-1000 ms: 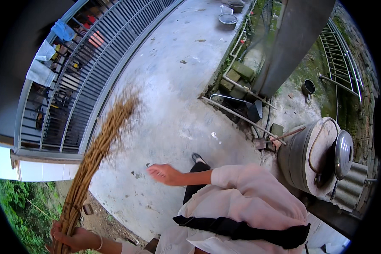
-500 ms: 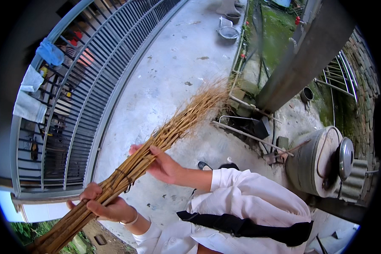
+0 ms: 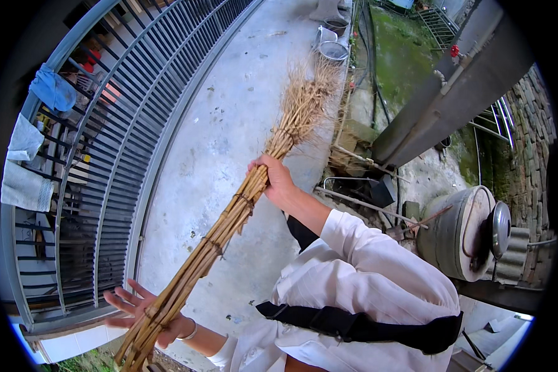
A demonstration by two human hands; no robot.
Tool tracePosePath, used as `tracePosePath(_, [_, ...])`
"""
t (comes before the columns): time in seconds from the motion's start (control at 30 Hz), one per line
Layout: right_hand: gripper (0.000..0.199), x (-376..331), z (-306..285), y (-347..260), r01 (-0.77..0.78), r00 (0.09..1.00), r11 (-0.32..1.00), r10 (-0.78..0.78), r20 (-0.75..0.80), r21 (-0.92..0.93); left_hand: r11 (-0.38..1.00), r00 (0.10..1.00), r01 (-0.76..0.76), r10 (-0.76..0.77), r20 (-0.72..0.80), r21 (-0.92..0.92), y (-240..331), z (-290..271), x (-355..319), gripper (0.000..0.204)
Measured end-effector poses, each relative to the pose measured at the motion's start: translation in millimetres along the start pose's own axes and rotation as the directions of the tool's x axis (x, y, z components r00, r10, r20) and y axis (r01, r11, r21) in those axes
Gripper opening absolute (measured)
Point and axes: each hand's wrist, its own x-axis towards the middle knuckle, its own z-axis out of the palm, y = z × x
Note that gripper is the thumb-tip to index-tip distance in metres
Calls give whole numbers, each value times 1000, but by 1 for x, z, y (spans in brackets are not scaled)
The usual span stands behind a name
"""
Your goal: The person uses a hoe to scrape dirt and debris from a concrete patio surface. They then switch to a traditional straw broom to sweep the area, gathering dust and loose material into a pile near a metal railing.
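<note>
A long twig broom [image 3: 195, 257] of brown stalks slants from the lower left up toward the top middle. Dark bindings circle its handle in several places, and its bushy tips [image 3: 307, 102] fan out over the concrete. My right hand [image 3: 273, 177] is wrapped round the stalks just below the bushy part. Near the butt end, my left hand [image 3: 147, 310] has its fingers spread. The stalks cross in front of its palm and hide part of it; whether the palm touches them I cannot tell. A light bracelet [image 3: 191, 328] circles my left wrist.
A metal railing [image 3: 121, 149] runs along the left, with blue and pale cloths [image 3: 53, 87] hung on it. To the right stand a thick post [image 3: 440, 93], metal pipes [image 3: 369, 203] and a large round drum [image 3: 449, 239]. Basins [image 3: 333, 51] sit far ahead on the concrete floor [image 3: 223, 118].
The broom has swung steeper, its bushy tips moving up and away. My right hand has closed round it. My left hand has let go its grip, spread its fingers and sits nearer the butt end.
</note>
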Motion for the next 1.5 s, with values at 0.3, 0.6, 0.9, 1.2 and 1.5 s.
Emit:
tracePosePath(0.3, [28, 152, -18, 39, -63, 818, 987, -33, -575, -145, 972, 973, 220, -224, 46, 82, -95, -8, 57, 97])
tracePosePath(0.6, [22, 245, 48, 53, -92, 832, 977, -30, -555, -191, 971, 952, 215, -232, 200, 103, -186, 1, 178, 98])
tracePosePath(0.9, [23, 384, 134, 56, -38, 866, 996, -10, -501, -85, 993, 987, 13, -32, 157, 115, -302, 30, 301, 106])
tracePosePath(1.2, [27, 492, 242, 33, -11, 927, 996, 45, -372, 94, 998, 926, -68, 59, 372, 10, -400, 39, 446, 74])
tracePosePath(1.5, [28, 612, 297, -51, 0, 915, 985, 71, -397, 174, 937, 905, 185, -44, 424, -297, -527, 114, 533, 45])
